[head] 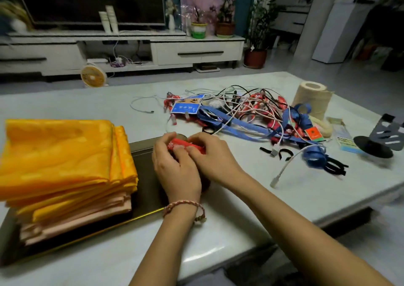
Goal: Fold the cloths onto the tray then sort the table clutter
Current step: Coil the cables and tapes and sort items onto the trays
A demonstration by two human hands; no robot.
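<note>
Your cloths [65, 154] are done: the orange and pink stack sits folded on the left part of the tray [144, 176], which leaves the dark right end bare. That bare end is where you are working now, so I judge you to be in the sorting stage.

Both hands meet over the tray's far right corner on one red packet [184, 146]. Your left hand [177, 172], the one with the bracelet [183, 204], comes in from below with its back up and its fingers [162, 145] curled round the packet's left end. Your right hand [215, 158] reaches in across from the right, wrist low over the worktop [240, 202], and its fingers [197, 138] pinch the right end. The two-handed hold suggests you are squaring or rolling the packet before you set it down. I cannot tell whether it touches the tray.

The rest waits further back and well apart from your hands: a tangle [251, 110] of white and black cables, more red packets and a blue ribbon [240, 124], with a paper roll [311, 98] and a black stand [382, 137] to its right. The cables loop through the ribbon, so expect snagging when you pull anything free.
</note>
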